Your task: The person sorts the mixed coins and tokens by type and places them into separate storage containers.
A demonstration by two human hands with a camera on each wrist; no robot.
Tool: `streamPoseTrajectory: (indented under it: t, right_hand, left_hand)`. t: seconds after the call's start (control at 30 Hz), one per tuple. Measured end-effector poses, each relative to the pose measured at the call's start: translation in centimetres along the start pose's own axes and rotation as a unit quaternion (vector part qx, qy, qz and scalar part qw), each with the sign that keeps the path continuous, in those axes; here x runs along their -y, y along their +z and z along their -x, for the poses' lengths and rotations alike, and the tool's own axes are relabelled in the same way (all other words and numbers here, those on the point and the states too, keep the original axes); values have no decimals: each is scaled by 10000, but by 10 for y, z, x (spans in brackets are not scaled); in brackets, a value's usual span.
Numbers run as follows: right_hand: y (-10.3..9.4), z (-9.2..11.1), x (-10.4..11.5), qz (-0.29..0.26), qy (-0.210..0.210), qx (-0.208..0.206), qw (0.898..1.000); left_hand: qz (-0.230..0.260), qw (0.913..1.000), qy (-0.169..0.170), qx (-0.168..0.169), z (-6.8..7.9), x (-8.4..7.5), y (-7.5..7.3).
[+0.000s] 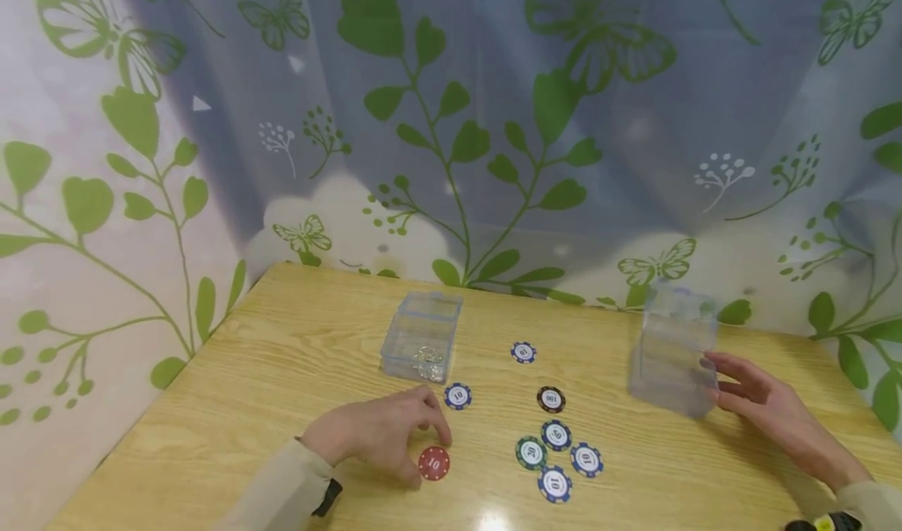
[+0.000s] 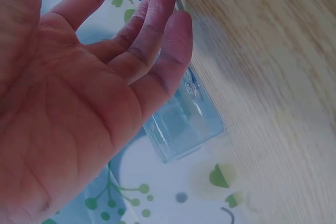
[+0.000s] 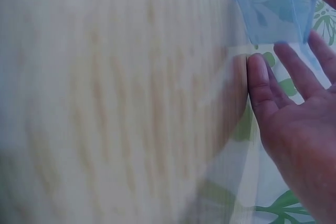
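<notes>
My left hand (image 1: pixel 384 431) hovers by a red poker chip (image 1: pixel 434 464) marked 10, thumb and index finger spread at its edge without a visible pinch. In the left wrist view, the palm and loosely bent fingers show; the chip does not. On the right, my right hand (image 1: pixel 768 402) pinches the near right edge of a clear plastic box (image 1: pixel 672 366) with its lid up. That box looks blurred in the head view. Its bluish wall (image 3: pixel 275 11) sits between thumb and fingers in the right wrist view.
Another open clear box (image 1: pixel 416 331) holds several shiny clear-and-gold discs (image 1: pixel 427 363). Blue chips (image 1: pixel 458 396), a black 100 chip (image 1: pixel 551 399) and a green 20 chip (image 1: pixel 532 453) lie across the wooden table (image 1: pixel 296 343). A patterned curtain (image 1: pixel 486 124) hangs behind.
</notes>
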State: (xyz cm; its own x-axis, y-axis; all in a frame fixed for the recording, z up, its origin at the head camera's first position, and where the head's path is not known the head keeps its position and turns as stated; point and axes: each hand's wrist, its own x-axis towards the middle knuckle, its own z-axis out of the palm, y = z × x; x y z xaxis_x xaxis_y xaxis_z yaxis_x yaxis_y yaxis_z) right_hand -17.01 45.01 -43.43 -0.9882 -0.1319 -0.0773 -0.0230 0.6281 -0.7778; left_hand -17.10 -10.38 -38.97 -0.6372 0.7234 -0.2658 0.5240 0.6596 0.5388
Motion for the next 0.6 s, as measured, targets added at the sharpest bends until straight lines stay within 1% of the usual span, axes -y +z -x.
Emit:
streamPoseTrajectory:
  t: [0.17,0.4,0.6]
  right_hand:
    - [1,3,0,3,-64,132,9999]
    - [7,7,6,-53,-174,72,9998]
    - [12,11,11,24,-154,19,9999]
  left_hand:
    - [-124,9999,44,-46,-1,1,1]
    - [-213,9996,132,-146,-2,0,2]
    - [-275,9990,221,-262,-5,-1,4]
